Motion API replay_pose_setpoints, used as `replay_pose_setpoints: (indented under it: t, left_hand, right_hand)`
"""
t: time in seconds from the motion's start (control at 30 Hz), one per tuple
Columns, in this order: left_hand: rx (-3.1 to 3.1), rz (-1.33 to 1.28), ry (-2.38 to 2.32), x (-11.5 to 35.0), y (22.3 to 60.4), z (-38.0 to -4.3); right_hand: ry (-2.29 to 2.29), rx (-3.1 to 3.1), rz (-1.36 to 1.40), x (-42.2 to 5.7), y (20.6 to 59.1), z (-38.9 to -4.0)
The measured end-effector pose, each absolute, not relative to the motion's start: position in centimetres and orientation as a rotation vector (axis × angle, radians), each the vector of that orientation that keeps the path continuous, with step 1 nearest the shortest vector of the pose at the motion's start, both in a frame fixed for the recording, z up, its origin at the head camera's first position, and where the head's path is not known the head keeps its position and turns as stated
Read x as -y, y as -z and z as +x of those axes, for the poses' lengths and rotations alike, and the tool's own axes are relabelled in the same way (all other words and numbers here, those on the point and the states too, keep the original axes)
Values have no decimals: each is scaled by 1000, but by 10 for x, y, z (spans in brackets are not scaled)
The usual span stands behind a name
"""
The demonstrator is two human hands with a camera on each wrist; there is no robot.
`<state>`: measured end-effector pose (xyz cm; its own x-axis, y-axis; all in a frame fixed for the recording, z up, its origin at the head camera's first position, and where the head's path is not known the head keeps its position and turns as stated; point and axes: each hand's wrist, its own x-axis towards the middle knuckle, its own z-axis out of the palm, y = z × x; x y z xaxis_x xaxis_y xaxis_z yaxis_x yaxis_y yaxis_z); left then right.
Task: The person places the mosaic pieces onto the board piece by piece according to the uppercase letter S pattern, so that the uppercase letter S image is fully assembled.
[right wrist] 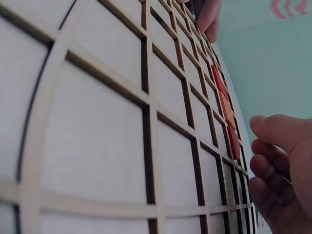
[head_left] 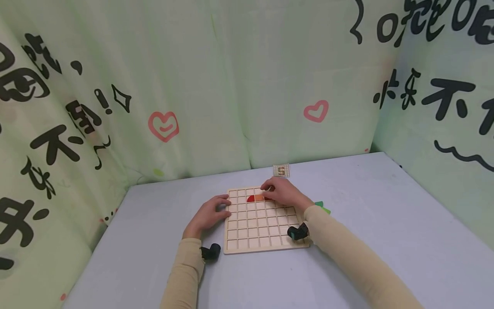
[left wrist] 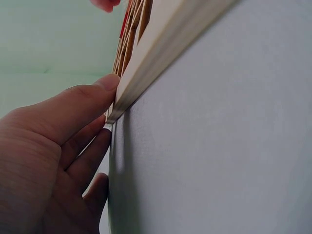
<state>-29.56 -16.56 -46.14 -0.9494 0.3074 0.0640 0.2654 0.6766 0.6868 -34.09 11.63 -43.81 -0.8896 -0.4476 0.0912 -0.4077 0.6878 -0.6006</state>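
Observation:
A wooden grid board (head_left: 257,234) lies on the table. In one of its upper rows sit a red piece (head_left: 251,198) and an orange piece (head_left: 259,198); the right wrist view shows a second red piece (right wrist: 234,142) beyond the orange one. My right hand (head_left: 284,192) hovers by this second red piece at the board's far edge, thumb and fingers apart, and I see nothing between them. On the board's left edge rests my left hand (head_left: 208,214), its thumb touching the rim (left wrist: 127,92) and its fingers loosely bent alongside.
Behind the board lies a small patterned card (head_left: 281,171). Green pieces (head_left: 319,204) show past the right forearm, which partly covers them. The pale table (head_left: 135,257) meets printed curtains (head_left: 239,86) at the back and sides.

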Motion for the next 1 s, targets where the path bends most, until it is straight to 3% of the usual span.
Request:
replay_pose_setpoints:
  t: [0.47,1.0]
  left_hand:
    - [-2815,442,-1155,163,459,-295]
    - [-2811,424,-1147,164,462,-296]
  right_hand:
    - [1058,-2846,-488,-170,434,-324]
    - [977,-2858,-476,-228,438,-302]
